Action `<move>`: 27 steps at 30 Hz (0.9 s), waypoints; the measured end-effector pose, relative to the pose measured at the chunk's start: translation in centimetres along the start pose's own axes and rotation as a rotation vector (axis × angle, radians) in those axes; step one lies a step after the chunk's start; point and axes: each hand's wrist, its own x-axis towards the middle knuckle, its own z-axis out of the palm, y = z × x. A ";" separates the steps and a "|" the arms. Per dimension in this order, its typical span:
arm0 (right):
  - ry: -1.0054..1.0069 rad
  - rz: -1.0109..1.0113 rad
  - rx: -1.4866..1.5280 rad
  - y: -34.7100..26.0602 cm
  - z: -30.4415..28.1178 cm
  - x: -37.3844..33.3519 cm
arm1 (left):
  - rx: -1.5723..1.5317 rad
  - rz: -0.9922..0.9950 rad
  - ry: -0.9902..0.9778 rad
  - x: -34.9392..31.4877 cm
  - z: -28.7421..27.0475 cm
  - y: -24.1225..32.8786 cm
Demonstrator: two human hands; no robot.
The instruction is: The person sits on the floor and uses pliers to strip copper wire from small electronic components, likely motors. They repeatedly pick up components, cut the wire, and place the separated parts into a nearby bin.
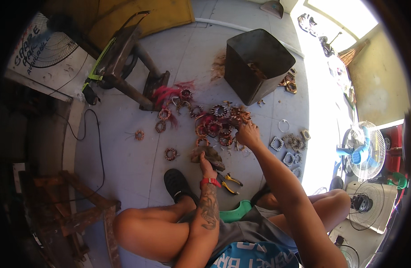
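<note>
My left hand (207, 164), with a red band at its wrist, is closed round a dull brown, lumpy object (213, 154) whose kind I cannot make out. My right hand (248, 135) is closed at the right edge of a pile of ring-shaped motor cores (213, 129). What its fingers hold is hidden. Several cores carry copper or reddish windings, and pink strands (169, 94) lie among them. A single wound core (170, 154) rests left of my left hand. Pliers with yellow-and-black handles (229, 182) lie on the floor just below that hand.
Beyond the pile stands a dark bin (243, 73). Bare square metal cores (288, 157) lie to the right. A heavy metal stand (134, 89) is at the upper left, a wooden frame (76, 214) at the lower left. Fans (365, 151) line the right side.
</note>
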 end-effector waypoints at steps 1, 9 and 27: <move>-0.001 0.012 0.008 -0.4 -0.3 0.6 | -0.006 -0.019 -0.001 0.1 0.0 -0.2; -0.042 -0.262 0.007 -3.9 -3.1 4.2 | -0.054 -0.058 0.019 1.4 0.6 -1.5; -0.275 -0.181 -0.381 4.1 -2.9 -0.6 | 0.106 0.385 0.228 5.1 0.0 3.8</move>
